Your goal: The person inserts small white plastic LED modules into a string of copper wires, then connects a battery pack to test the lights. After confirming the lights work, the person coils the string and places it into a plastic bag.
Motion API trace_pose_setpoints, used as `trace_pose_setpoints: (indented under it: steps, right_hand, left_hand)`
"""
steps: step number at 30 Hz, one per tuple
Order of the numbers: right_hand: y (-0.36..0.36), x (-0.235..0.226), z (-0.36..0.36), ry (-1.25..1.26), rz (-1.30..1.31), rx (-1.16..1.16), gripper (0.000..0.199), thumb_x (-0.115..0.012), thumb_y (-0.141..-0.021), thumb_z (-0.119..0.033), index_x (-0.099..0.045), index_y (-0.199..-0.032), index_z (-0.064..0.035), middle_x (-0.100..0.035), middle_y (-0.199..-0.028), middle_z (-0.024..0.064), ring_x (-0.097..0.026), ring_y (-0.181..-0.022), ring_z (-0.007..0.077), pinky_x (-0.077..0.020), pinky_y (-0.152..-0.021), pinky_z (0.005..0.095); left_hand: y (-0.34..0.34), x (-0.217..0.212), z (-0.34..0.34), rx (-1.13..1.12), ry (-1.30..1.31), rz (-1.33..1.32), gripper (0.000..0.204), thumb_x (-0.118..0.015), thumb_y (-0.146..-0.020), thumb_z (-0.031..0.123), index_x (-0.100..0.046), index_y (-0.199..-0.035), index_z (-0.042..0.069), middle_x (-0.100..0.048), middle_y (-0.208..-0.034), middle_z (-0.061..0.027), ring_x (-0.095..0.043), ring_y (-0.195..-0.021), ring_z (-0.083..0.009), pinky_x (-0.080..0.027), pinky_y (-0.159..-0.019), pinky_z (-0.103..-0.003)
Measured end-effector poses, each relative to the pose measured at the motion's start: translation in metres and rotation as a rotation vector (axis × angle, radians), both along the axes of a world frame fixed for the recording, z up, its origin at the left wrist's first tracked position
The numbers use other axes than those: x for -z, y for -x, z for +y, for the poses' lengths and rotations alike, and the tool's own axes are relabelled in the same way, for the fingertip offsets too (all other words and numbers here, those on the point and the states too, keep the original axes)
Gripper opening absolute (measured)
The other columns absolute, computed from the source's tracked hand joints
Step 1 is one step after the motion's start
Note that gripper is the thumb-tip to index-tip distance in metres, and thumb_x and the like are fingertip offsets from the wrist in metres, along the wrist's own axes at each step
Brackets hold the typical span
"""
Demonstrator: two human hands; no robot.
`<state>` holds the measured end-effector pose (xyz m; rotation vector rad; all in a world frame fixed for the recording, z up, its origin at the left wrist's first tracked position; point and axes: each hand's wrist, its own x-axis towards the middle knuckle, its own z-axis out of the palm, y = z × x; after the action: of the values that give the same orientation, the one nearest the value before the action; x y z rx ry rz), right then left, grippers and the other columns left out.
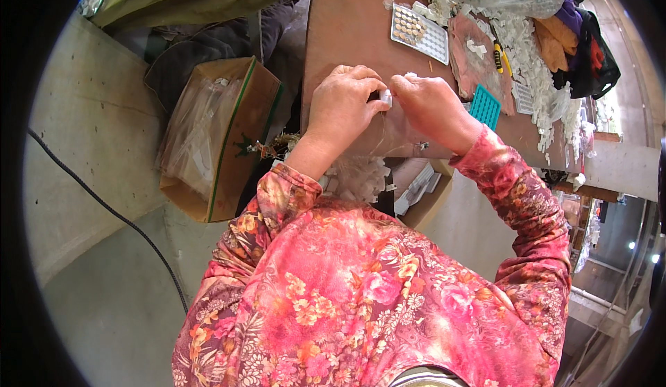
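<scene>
My left hand (347, 99) is closed over the near part of the brown table (347, 33), with a small white piece (386, 97) pinched between thumb and fingers. Right beside it, my right hand (431, 106) is also closed, its fingertips almost meeting the left ones. A bit of white shows at the right fingertips, but I cannot make out what it is. Thin clear strands or film hang below the two hands. Beyond them lies a white tray (436, 43) partly filled with round tan pieces (408, 26). A teal tray (485, 106) with slots sits to the right of my right wrist.
A yellow-and-black cutter (498, 57) lies by a pink cloth (466, 47) and heaps of small white pieces (517, 36). At left stands a cardboard box (232, 144) of clear plastic bags. White pieces (357, 177) and another box (430, 199) sit below the table edge.
</scene>
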<state>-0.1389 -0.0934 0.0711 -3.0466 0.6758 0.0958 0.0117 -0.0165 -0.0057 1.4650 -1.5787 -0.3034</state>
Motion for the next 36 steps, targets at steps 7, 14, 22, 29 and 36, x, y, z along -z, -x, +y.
trace_pose_setpoints:
  steps: [7,14,22,29,36]
  right_hand:
    - [-0.015,-0.005,0.002,0.097,0.157,-0.105,0.014,-0.061,-0.074,-0.008,-0.055,-0.084,-0.0011,-0.065,-0.072,0.0128,-0.067,-0.067,0.0297,-0.0526,-0.059,0.037]
    - [-0.018,-0.002,0.008,0.199,0.196,-0.138,0.014,-0.062,-0.074,-0.009,-0.056,-0.086,-0.0029,-0.065,-0.072,0.011,-0.068,-0.067,0.0255,-0.053,-0.058,0.0346]
    - [-0.016,-0.001,0.008,-0.022,0.06,0.086,0.015,-0.06,-0.075,-0.006,-0.056,-0.088,0.0005,-0.063,-0.071,0.0189,-0.065,-0.073,0.0364,-0.0513,-0.064,0.0435]
    - [-0.007,-0.025,-0.014,-0.109,-0.108,0.006,0.008,-0.058,-0.079,-0.005,-0.052,-0.084,-0.0005,-0.061,-0.073,0.0189,-0.062,-0.072,0.0386,-0.0495,-0.061,0.0449]
    - [0.007,0.0,-0.007,-0.18,-0.157,0.027,0.007,-0.055,-0.081,-0.006,-0.053,-0.087,-0.0021,-0.062,-0.077,0.018,-0.063,-0.077,0.0362,-0.0492,-0.062,0.0444]
  left_hand:
    - [0.0,0.001,-0.001,-0.012,-0.032,-0.043,0.022,-0.076,-0.068,0.021,-0.071,-0.086,0.01,-0.067,-0.098,0.0007,-0.061,-0.094,-0.0228,-0.05,-0.082,-0.034]
    - [-0.001,0.001,-0.001,-0.015,-0.026,-0.043,0.018,-0.076,-0.068,0.02,-0.07,-0.082,0.01,-0.067,-0.098,0.0015,-0.061,-0.094,-0.0227,-0.05,-0.081,-0.034]
    - [-0.001,0.0,-0.001,-0.011,-0.057,-0.027,0.022,-0.076,-0.068,0.022,-0.072,-0.087,0.011,-0.067,-0.099,0.0018,-0.061,-0.095,-0.0222,-0.05,-0.083,-0.033]
    - [-0.002,-0.002,0.001,0.0,-0.056,-0.025,0.023,-0.076,-0.068,0.023,-0.072,-0.087,0.011,-0.067,-0.099,0.0028,-0.061,-0.094,-0.0217,-0.05,-0.082,-0.033]
    - [-0.002,-0.003,0.001,0.007,-0.062,-0.024,0.022,-0.076,-0.069,0.023,-0.072,-0.088,0.012,-0.067,-0.099,0.0022,-0.061,-0.095,-0.0217,-0.05,-0.083,-0.033]
